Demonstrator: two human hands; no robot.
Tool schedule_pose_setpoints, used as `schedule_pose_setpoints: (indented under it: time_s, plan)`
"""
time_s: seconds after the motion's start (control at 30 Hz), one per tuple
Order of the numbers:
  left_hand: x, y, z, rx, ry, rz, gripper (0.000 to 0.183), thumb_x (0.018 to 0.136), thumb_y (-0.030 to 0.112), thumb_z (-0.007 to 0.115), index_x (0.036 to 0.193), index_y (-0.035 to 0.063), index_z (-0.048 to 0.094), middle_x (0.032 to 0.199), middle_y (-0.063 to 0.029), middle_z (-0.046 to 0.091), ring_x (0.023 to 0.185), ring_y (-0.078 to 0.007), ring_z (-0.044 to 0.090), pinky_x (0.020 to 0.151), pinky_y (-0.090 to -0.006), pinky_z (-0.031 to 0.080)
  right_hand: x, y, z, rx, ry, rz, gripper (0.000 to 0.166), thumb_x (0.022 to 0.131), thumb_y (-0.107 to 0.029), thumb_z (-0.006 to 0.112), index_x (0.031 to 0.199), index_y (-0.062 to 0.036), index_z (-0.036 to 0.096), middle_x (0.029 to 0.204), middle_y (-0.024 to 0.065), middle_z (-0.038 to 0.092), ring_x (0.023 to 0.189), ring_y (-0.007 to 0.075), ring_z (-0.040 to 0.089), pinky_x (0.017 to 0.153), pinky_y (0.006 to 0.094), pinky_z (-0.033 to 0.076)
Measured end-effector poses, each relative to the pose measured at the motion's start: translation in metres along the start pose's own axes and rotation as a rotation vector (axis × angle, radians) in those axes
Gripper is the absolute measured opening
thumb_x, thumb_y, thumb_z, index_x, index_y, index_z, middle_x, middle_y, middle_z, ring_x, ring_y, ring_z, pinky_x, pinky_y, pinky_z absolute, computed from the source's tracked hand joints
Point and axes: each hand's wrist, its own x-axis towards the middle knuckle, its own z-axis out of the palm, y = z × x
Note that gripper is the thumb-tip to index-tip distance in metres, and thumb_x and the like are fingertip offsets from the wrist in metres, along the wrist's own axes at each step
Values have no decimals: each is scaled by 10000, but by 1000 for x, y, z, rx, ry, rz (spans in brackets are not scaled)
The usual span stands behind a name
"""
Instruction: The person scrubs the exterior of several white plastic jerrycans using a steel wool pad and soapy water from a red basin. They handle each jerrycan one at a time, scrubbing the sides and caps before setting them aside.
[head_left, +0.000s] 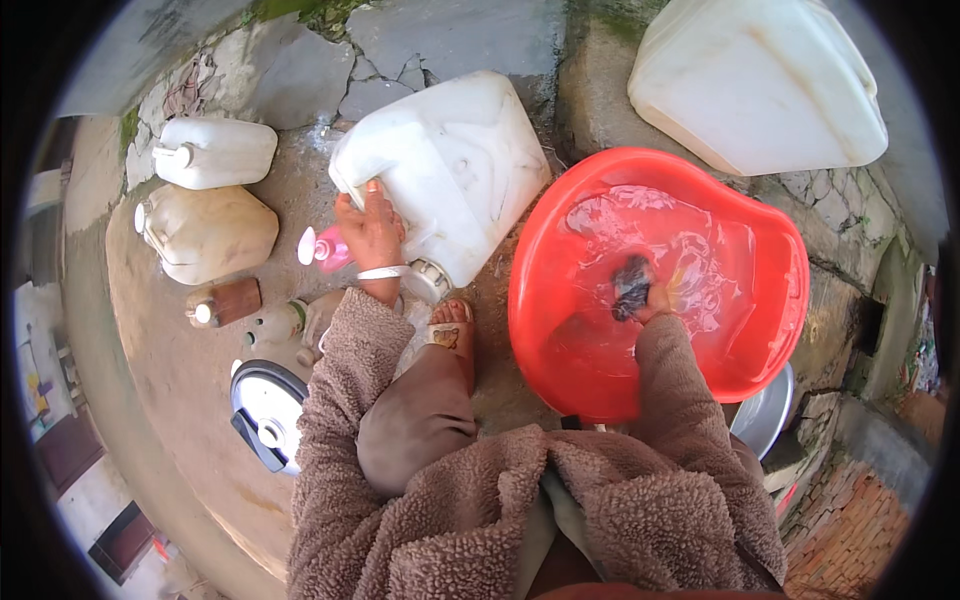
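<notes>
A large white plastic jerrycan (480, 157) lies tilted on the ground, its capped mouth towards me. My left hand (373, 229) is on its handle side, a white band at the wrist; the fingers are partly hidden, so whether they grip the handle is unclear. Just left of that hand is a pink pump bottle (332, 249). My right hand (655, 301) holds a dark, wadded scrubber or cloth (632, 288), somewhat blurred, over the red plastic basin (534, 300), which contains water.
Two smaller jerrycans (217, 152) (214, 234), a brown bottle (234, 301) and a round lid (262, 390) are at the left. Another big white container (757, 90) stands beyond the basin. A metal bowl (769, 412) shows partly under the basin's right side. Cracked stone slabs (457, 37) line the far edge.
</notes>
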Motion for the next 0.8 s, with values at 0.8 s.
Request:
schedule_pose_setpoints:
  time_s: [0.8]
  plan:
    - [-7,-16,-44,304,-63,205,416,897,157,689,1192,-15,452,987,-76,586,821,-136,567,590,-265,475,-40,51,401,-1000,-343,-1323,213,880,-147,609,1068,-64,662,1112,205,614,1040,378,584,937,432,451]
